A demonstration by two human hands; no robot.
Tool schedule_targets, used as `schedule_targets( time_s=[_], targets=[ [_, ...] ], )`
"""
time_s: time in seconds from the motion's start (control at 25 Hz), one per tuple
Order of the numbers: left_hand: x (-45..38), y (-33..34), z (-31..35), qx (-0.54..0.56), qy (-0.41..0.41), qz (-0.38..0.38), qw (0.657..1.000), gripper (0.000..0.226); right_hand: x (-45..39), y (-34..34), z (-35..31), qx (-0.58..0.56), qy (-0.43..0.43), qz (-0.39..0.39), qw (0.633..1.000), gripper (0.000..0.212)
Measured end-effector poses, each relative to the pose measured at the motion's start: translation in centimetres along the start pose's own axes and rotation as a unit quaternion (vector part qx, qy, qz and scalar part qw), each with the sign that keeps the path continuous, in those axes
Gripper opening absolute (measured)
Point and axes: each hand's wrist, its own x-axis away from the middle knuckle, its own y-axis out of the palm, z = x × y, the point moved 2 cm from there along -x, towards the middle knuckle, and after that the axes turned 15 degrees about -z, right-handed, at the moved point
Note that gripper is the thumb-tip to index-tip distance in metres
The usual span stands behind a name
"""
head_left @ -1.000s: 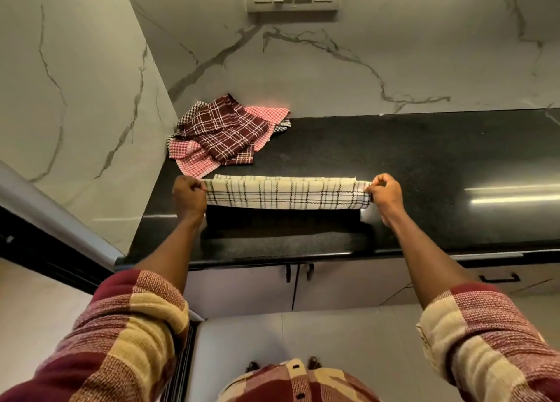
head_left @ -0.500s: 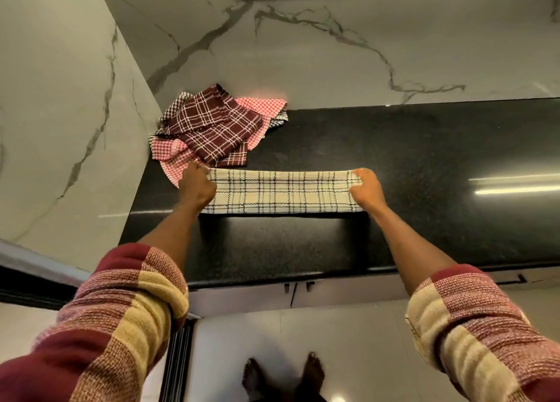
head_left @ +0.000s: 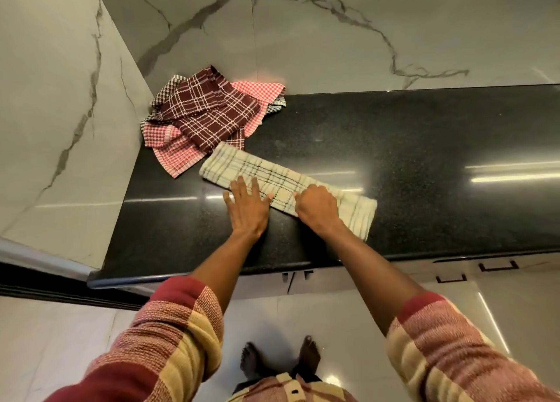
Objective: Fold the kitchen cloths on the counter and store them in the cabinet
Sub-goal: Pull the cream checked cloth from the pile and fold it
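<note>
A cream checked cloth, folded into a long strip, lies slanted on the black counter. My left hand rests flat on its near edge, fingers spread. My right hand presses on the strip's middle with fingers curled, seemingly pinching the fabric. A heap of unfolded cloths sits in the back left corner: a maroon checked cloth on top of red-and-white checked cloths.
Marble walls bound the counter at the back and left. Cabinet doors with black handles run below the counter's front edge. My bare feet stand on the pale tiled floor.
The cream strip went from held taut above the counter to lying on it, now slanted. Both hands left its ends and moved to its middle.
</note>
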Motion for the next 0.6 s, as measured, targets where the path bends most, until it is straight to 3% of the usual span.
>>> schedule_targets(
  time_s=[0.08, 0.2, 0.32, 0.48, 0.6],
  targets=[
    [0.4, -0.6, -0.5, 0.026, -0.047, 0.030, 0.998, 0.080, 1.9, 0.8, -1.2, 0.006, 0.026, -0.022, 0.999, 0.026],
    [1.1, -1.3, -0.5, 0.041, -0.095, 0.069, 0.992, 0.073, 3.5, 1.4, -1.4, -0.085, 0.014, -0.046, 0.995, 0.024],
    [1.6, -1.4, -0.6, 0.080, -0.094, 0.035, 0.992, 0.068, 4.0, 1.6, 0.3, -0.203, 0.037, -0.057, 0.977, 0.016],
    [2.0, -1.8, -0.7, 0.130, -0.078, -0.007, 0.988, 0.052, 4.1, 1.9, 1.3, -0.278, 0.077, -0.042, 0.957, 0.039],
    [2.4, -2.1, -0.4, 0.242, -0.100, -0.072, 0.962, 0.031, 4.1, 2.1, 0.6, -0.298, 0.118, -0.041, 0.946, 0.045]
  ],
)
